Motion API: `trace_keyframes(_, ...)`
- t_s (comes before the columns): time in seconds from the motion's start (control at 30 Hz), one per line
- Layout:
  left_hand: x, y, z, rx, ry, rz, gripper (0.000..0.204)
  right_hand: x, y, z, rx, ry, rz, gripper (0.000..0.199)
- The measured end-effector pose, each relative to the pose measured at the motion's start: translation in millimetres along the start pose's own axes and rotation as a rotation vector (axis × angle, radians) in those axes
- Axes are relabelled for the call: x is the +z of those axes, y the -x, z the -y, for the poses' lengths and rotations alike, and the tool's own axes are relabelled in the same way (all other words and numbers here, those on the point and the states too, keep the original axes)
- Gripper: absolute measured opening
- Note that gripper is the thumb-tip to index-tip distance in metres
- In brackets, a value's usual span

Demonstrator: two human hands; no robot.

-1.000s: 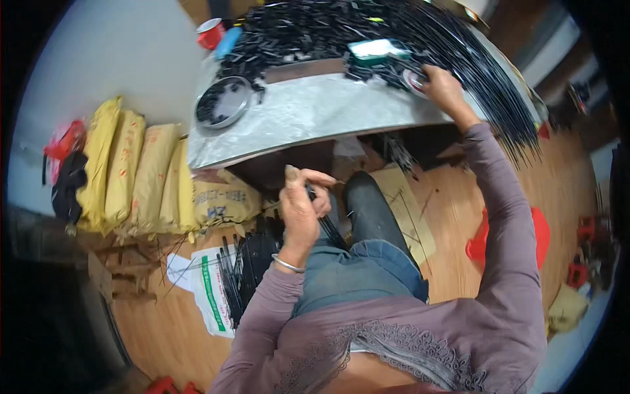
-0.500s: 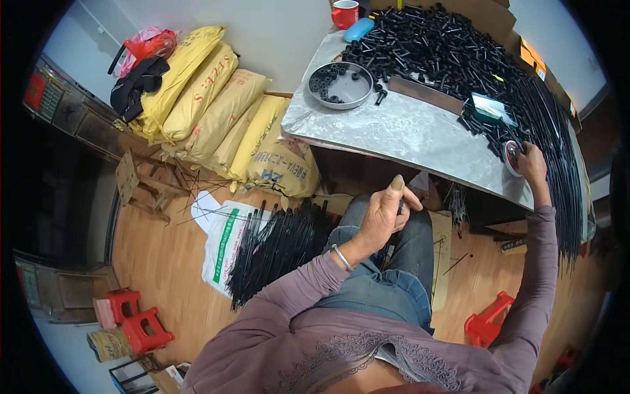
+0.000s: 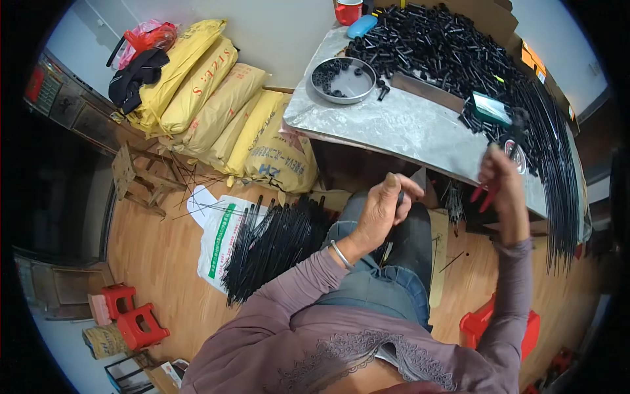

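My left hand (image 3: 386,209) is a closed fist over my lap, just under the table's front edge, gripping a thin black rod (image 3: 400,197) of which only a short end shows. My right hand (image 3: 502,178) is raised at the front edge of the grey table (image 3: 407,128) and holds red-handled pliers (image 3: 484,195), handles pointing down. Just beyond it lie a small round metal dish (image 3: 517,156) and a green-topped box (image 3: 492,108). A bundle of long black rods (image 3: 558,157) runs down the table's right side.
A metal bowl (image 3: 344,79) with small black pieces and a heap of short black tubes (image 3: 446,46) sit on the table. A floor bundle of black rods (image 3: 275,243) lies on a white bag (image 3: 216,246). Yellow sacks (image 3: 216,105), red stools (image 3: 128,315) stand left.
My right hand has left the round dish on the table and come back to the front edge, now with the red pliers showing. My left hand stays over my lap. The view swung left.
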State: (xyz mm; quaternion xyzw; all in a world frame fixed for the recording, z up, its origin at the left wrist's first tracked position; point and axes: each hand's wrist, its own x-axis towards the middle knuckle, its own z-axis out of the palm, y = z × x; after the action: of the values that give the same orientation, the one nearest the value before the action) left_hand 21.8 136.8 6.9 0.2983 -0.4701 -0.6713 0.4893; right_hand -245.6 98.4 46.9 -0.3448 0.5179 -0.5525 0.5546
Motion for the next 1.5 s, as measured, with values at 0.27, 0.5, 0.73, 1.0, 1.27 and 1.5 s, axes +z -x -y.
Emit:
trace_keyframes(0.27,-19,3,1,0.304,-0.121,-0.022,0.069,131,66,-52,0.087,-0.344,0.241,0.024)
trace_keyframes(0.5,-11,14,9,0.357,-0.12,-0.14,0.064,143,79,-73,0.023,-0.331,0.145,0.025)
trace_keyframes(0.73,-12,20,2,0.396,-0.181,-0.217,0.06,155,84,-73,-0.018,-0.311,0.079,0.017)
trace_keyframes(1.0,-4,33,2,0.37,-0.151,-0.16,0.052,165,90,-68,-0.084,-0.264,-0.063,0.016)
trace_keyframes(1.27,1,36,5,0.338,-0.247,-0.139,0.059,158,86,-70,-0.182,-0.032,-0.135,0.017)
trace_keyframes(1.5,3,36,-2,0.332,-0.251,-0.116,0.062,159,81,-70,-0.381,0.273,-0.195,0.017)
